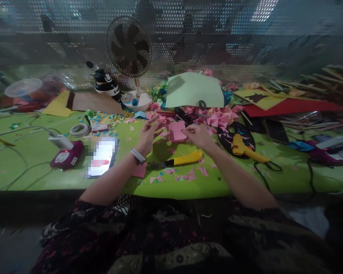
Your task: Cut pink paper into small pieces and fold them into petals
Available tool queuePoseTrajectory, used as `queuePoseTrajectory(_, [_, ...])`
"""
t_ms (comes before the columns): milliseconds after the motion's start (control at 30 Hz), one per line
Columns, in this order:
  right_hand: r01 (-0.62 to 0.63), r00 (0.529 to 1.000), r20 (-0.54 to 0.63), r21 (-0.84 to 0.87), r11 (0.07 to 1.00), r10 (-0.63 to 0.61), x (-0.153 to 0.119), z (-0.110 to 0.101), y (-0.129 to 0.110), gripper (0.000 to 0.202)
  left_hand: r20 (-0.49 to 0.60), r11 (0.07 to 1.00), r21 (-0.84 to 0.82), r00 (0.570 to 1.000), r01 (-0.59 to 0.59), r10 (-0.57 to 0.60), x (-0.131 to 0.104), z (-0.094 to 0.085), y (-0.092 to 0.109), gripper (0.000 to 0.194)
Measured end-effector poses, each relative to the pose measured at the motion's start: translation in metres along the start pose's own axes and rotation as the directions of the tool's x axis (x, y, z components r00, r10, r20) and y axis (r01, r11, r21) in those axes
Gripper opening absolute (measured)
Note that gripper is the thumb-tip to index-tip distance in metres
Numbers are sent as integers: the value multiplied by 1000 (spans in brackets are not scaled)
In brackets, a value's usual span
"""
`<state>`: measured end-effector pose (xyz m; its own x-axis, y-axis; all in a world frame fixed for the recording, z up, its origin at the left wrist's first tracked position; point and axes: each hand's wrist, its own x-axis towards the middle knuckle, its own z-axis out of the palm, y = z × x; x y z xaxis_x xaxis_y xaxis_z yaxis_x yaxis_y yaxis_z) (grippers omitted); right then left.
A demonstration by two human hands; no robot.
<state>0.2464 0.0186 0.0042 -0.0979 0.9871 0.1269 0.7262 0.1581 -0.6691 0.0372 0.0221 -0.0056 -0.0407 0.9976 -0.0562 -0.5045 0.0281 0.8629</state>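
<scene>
Between my hands is a square of pink paper. My right hand pinches its right edge between thumb and finger. To the left of the paper, my left hand has its fingers apart and holds nothing. A yellow-handled utility knife lies on the green table just below the hands. Another pink paper piece lies partly hidden under my left wrist. Pink paper scraps are scattered in front of the knife.
A phone with a lit screen and a purple power strip lie left. A yellow glue gun rests at right on a black plate. Behind stand a fan, a pale green sheet, scissors and heaped pink cutouts.
</scene>
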Motion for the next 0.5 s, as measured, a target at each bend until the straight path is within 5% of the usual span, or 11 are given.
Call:
queuePoseTrajectory(67, [-74,997,-28,-224,972,70,2,-6,4,33,-67,1000,-23,998,-21,19,5,-4,6,10])
queuePoseTrajectory(167, [-11,998,-63,-392,920,-16,-1,-10,3,33,-125,997,-45,991,-63,57,11,-8,13,10])
queuePoseTrajectory(367, [369,929,121,-212,905,-350,-21,4,-19,24,-171,987,-114,981,-114,93,21,-16,21,13])
queuePoseTrajectory(500, [533,773,422,-27,846,-473,-38,24,-48,23,-222,988,-102,971,-114,89,26,-19,24,13])
